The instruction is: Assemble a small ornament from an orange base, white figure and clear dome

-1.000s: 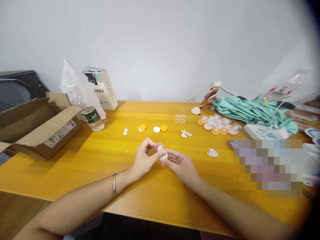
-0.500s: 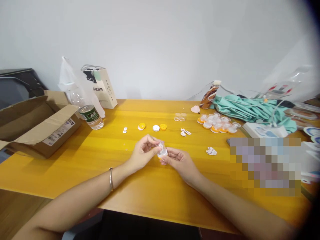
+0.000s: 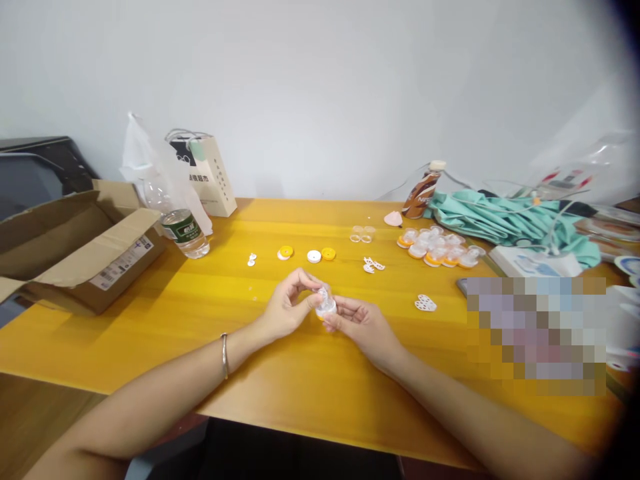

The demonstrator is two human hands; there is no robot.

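Between both hands, above the yellow wooden table (image 3: pixel 280 387), is a small clear plastic piece with a white and orange base (image 3: pixel 327 308). My left hand (image 3: pixel 293 303) pinches its clear upper part between thumb and fingers. From the other side, my right hand (image 3: pixel 363 327) grips the base. Beyond them lie a white disc (image 3: pixel 314 256), a yellow disc (image 3: pixel 329 254) and a yellow-and-white disc pair (image 3: pixel 285 253). Perforated white pieces (image 3: pixel 373 265) and a white heart-shaped piece (image 3: pixel 425 303) rest to the right. Two clear rings (image 3: pixel 362 234) stand farther back.
Several similar clear-topped pieces (image 3: pixel 440 247) are grouped at the right, near a brown drink bottle (image 3: pixel 423 190) and teal cloth (image 3: pixel 490 217). An open cardboard box (image 3: pixel 80 260), a water bottle (image 3: pixel 185 233) and a paper bag (image 3: pixel 215 177) occupy the left. Tiny white parts (image 3: pixel 252 259) lie nearby.
Both hands keep their hold on the clear-topped piece, with only slight finger movement. The whole view has shifted a little; the table items stay in place.
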